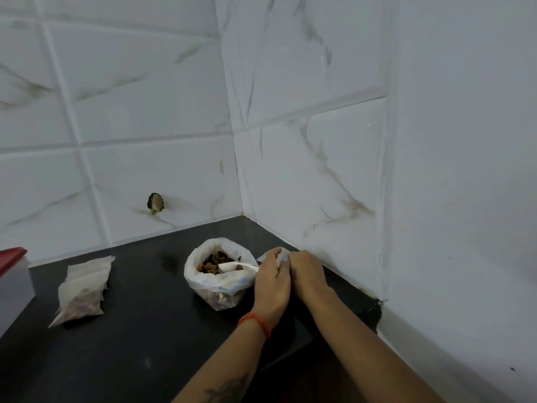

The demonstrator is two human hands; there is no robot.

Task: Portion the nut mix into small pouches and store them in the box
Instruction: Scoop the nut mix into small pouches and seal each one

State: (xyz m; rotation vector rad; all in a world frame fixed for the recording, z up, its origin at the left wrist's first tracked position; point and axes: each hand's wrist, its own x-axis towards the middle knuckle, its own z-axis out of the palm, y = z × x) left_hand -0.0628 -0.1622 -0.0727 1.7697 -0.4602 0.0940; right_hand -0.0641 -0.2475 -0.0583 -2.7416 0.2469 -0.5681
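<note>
An open plastic bag of nut mix (216,282) stands on the black counter (139,330), with a white spoon (232,266) resting in its mouth. Just right of it, my left hand (271,286) and my right hand (308,273) meet over a small clear pouch (283,253); both pinch it, and most of the pouch is hidden behind them. Several filled pouches (84,289) lie in a pile at the left. The box (13,286), translucent with a red lid, stands at the far left edge.
White marble-look tiled walls (305,170) close in the counter at the back and right, forming a corner just behind the bag. A dark hole (155,203) shows in the back wall tile.
</note>
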